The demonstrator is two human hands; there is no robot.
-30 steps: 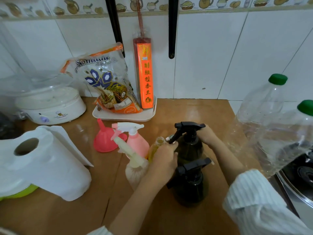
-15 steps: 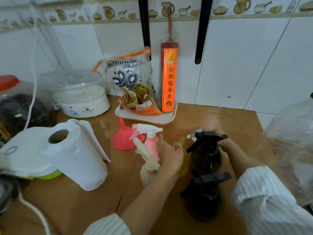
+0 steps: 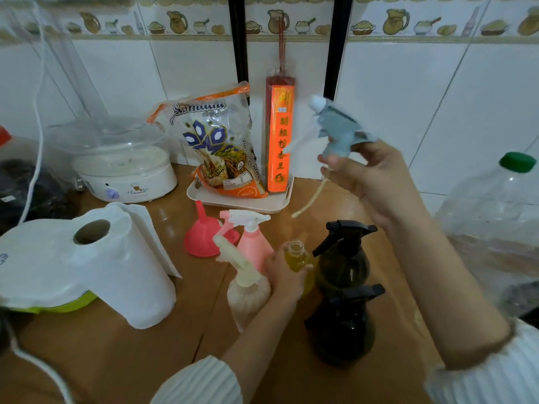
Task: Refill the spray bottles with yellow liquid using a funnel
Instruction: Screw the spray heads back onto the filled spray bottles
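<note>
- At the left of the frame a roll of paper towel (image 3: 116, 266) lay on its side on the wooden counter (image 3: 96, 354), probably kept close to catch any spill.
- Behind it, toward the upper left, a white steamer (image 3: 122, 167) sat against the tiled wall, out of the way of the work.
- Left of centre the pink funnel (image 3: 204, 237) stood mouth down with its spout up, unused and within easy reach of the bottles.
- Just beside it stood a pink spray bottle (image 3: 252, 243) and, nearer the camera, a pale cream spray bottle (image 3: 248, 295), both with their heads on, so I judged they were waiting their turn.
- The left hand (image 3: 284, 277) had its fingers curled round a small open bottle (image 3: 297, 258) holding yellow liquid, in the lower centre of the frame. That grip looked meant to steady it upright on the counter while its neck was uncovered.
- Behind the funnel a snack bag (image 3: 215, 147) and a red-and-orange incense pack (image 3: 280, 138) leaned upright in a white tray (image 3: 242, 201) by the wall.
- Right of the open bottle two dark spray bottles (image 3: 344, 266) stood one behind the other, both capped.
- In the upper right of centre the right hand (image 3: 370, 176) gripped a grey-blue spray head (image 3: 338, 126) by its collar, held high so that its dip tube (image 3: 310, 201) hung free above the counter.
- At the far right stood a large clear jug (image 3: 493, 217) with a green cap; what it held I could not tell.
</note>
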